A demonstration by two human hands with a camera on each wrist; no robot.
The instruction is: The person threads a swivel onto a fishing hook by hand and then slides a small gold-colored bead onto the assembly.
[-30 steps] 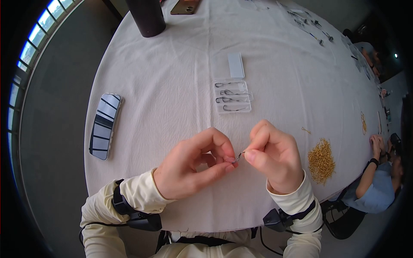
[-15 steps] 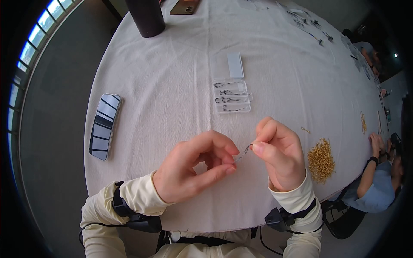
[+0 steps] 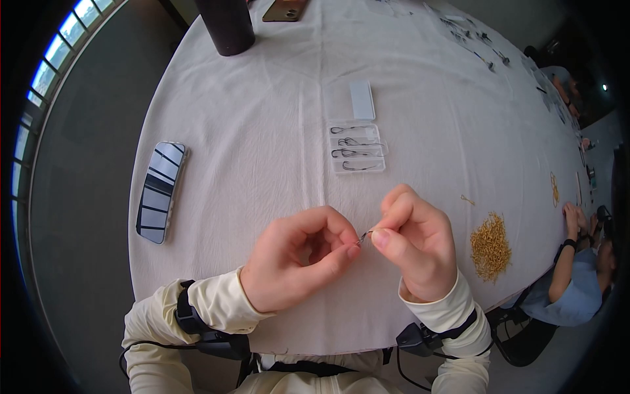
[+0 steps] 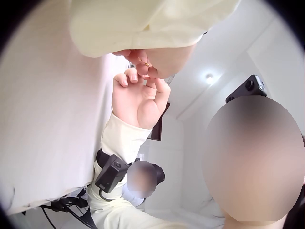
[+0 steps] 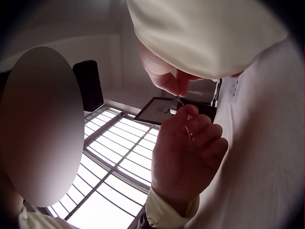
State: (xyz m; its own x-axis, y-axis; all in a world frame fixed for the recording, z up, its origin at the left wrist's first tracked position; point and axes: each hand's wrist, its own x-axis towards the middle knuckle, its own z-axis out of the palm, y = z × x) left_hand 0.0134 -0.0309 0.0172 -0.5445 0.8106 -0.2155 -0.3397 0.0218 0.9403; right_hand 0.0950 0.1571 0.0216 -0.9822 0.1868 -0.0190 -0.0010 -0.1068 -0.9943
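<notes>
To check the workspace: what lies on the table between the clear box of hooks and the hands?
In the head view only bare white tablecloth separates the clear box from the left hand and right hand.

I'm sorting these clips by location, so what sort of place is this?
Probably a shared workroom for small hand assembly: a big cloth-covered table, a clear box of dark wire hooks, a heap of small gold pieces, and a second person at its edge.
</notes>
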